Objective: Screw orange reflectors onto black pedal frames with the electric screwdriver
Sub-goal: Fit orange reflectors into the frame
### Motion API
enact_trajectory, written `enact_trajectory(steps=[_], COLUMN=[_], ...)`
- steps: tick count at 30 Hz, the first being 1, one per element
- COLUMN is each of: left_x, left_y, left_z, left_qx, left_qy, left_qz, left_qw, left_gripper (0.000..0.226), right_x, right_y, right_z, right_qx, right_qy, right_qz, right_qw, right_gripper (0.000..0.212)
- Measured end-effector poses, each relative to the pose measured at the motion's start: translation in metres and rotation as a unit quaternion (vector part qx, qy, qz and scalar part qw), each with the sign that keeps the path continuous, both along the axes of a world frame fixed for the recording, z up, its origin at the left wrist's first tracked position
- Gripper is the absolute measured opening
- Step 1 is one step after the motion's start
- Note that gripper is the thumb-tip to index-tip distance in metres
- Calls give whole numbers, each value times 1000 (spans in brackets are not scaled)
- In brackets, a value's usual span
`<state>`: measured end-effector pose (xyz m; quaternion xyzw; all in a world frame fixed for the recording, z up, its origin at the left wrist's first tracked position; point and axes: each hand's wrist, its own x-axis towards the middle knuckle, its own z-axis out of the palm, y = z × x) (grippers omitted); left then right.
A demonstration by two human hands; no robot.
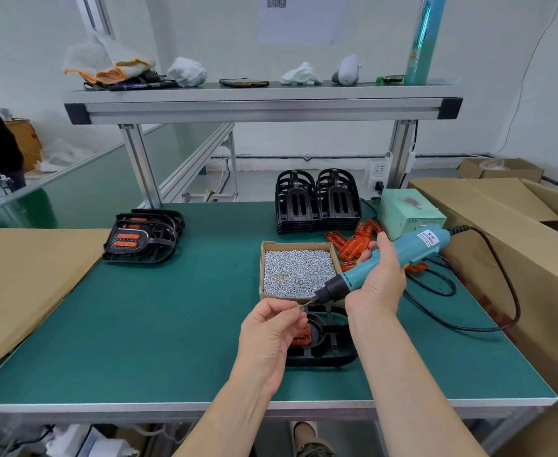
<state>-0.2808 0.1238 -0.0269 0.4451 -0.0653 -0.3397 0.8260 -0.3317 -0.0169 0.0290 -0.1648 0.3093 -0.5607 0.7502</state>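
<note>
My right hand (381, 278) grips the teal electric screwdriver (386, 258), tilted with its black tip pointing down-left. My left hand (272, 328) pinches a small screw (301, 306) right at the bit's end. Under both hands a black pedal frame (328, 344) lies flat on the green mat, with an orange reflector (300, 336) seated in it, partly hidden by my left hand. A cardboard box of screws (295, 270) sits just behind the frame.
Two stacks of bare black frames (317, 201) stand at the back, loose orange reflectors (353, 242) beside them. Frames fitted with reflectors (142, 235) are piled at the left. A green power box (409, 214) and the screwdriver's cable (502, 291) lie at the right, cardboard on both sides.
</note>
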Motion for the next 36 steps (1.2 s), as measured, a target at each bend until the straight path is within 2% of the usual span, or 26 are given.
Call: enact_trajectory(steps=[10, 12, 14, 19, 23, 25, 31, 36], left_x=[-3, -4, -6, -4, 4, 7, 14, 17], left_y=[2, 2, 2, 3, 7, 8, 17, 32], left_z=[0, -1, -2, -6, -7, -8, -15, -32], left_qx=[10, 28, 71, 141, 180, 204, 285, 313], left_qy=[-25, -59, -132, -312, -449, -495, -559, -594], left_qz=[-9, 4, 24, 34, -2, -15, -11, 27], left_qw=[1000, 998, 988, 939, 875, 844, 778, 740], left_gripper=[14, 17, 21, 30, 60, 68, 67, 39], right_x=[0, 0, 1, 2, 2, 3, 6, 10], right_y=[0, 0, 0, -2, 0, 4, 8, 15], right_z=[-3, -4, -4, -4, -8, -9, -6, -9], right_qx=[15, 15, 16, 26, -14, -44, -117, -207], right_qy=[-3, 2, 12, 41, 79, 90, 98, 154], right_qz=[0, -3, -10, -18, -20, -19, -37, -51], right_qw=[1000, 1000, 1000, 999, 997, 995, 988, 965], right_gripper=[26, 25, 23, 20, 20, 20, 21, 21])
